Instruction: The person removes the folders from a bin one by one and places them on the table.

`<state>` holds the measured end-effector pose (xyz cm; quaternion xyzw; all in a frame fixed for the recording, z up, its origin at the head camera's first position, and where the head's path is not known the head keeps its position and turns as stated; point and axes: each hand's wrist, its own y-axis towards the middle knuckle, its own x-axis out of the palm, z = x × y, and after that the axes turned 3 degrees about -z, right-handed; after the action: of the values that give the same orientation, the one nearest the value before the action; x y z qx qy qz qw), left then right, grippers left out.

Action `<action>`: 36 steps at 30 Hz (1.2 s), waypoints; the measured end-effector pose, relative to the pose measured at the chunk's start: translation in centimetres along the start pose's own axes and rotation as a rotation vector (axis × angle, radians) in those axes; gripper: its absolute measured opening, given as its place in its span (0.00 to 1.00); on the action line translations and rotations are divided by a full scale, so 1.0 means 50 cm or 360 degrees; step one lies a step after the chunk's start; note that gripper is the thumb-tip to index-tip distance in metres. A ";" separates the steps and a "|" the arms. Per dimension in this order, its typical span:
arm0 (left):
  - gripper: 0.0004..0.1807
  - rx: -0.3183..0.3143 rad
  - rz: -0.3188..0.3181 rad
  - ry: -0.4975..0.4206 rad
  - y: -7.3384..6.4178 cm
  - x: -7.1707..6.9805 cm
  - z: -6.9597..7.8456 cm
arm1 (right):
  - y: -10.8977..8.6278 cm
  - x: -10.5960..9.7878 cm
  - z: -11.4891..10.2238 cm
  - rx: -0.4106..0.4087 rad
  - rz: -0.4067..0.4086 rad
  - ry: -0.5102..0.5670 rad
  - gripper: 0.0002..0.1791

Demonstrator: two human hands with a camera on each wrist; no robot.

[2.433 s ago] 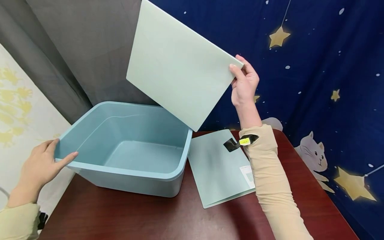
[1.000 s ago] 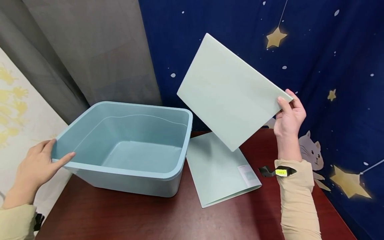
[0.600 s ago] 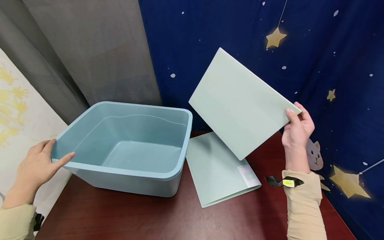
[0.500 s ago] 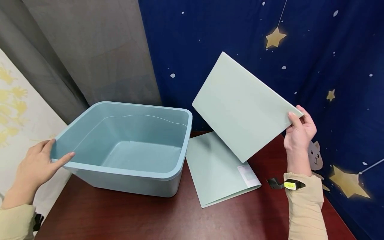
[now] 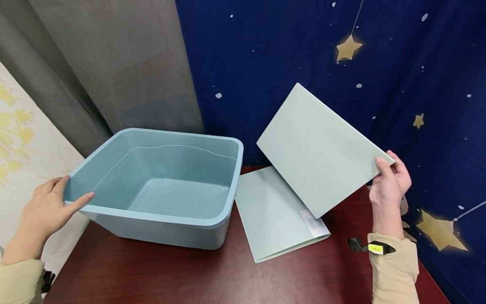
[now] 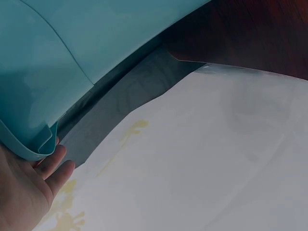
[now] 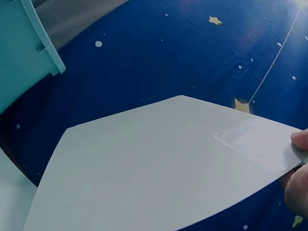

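In the head view my left hand [image 5: 47,207] holds the near left corner of a blue plastic storage bin [image 5: 152,215], thumb over the rim. The left wrist view shows the fingers [image 6: 57,166] below the rim. My right hand [image 5: 391,181] pinches the corner of a pale green file folder [image 5: 322,147], which is held tilted in the air right of the bin. In the right wrist view a clear pocket [image 7: 260,144] sits near the pinched corner. A second pale green folder [image 5: 269,215] with a white label lies on the table beneath, partly covered by the raised one.
The bin stands on a dark red wooden table [image 5: 182,274], its visible inside bare. Behind hang a grey curtain [image 5: 125,63] and a blue star-patterned curtain [image 5: 235,50]. A white cloth with yellow prints [image 5: 22,126] is at the left.
My right hand has moved right and down with the folder, from above the bin's right edge to above the folder on the table. My left hand has stayed on the bin.
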<state>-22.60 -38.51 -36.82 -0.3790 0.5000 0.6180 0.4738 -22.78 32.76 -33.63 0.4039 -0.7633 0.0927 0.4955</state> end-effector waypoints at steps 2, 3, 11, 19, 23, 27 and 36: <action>0.50 0.0005 0.0000 -0.0005 -0.001 -0.002 0.000 | -0.002 -0.007 -0.002 -0.0005 0.0030 0.0012 0.20; 0.50 0.0007 0.0000 -0.0008 -0.001 -0.002 0.001 | -0.003 -0.011 -0.002 -0.0007 0.0045 0.0014 0.20; 0.49 -0.0002 0.0002 -0.0015 -0.004 -0.003 0.001 | -0.007 -0.042 -0.012 -0.0001 0.0148 0.0015 0.19; 0.50 -0.0012 -0.0006 -0.0001 -0.004 -0.003 -0.002 | -0.006 -0.086 -0.029 0.0001 0.0283 0.0093 0.20; 0.51 -0.0011 -0.0003 0.0002 -0.003 -0.002 -0.003 | -0.005 -0.110 -0.035 0.0018 0.0358 0.0116 0.21; 0.51 -0.0004 0.0005 0.0006 -0.003 -0.001 -0.003 | -0.006 -0.131 -0.041 0.0036 0.0433 0.0164 0.19; 0.51 -0.0024 -0.0004 0.0024 -0.001 0.003 -0.005 | -0.008 -0.171 -0.050 0.0131 0.0585 0.0241 0.23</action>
<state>-22.59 -38.71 -37.02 -0.3877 0.4985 0.6182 0.4679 -19.20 38.34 -39.60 0.2696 -0.7804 0.2428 0.5092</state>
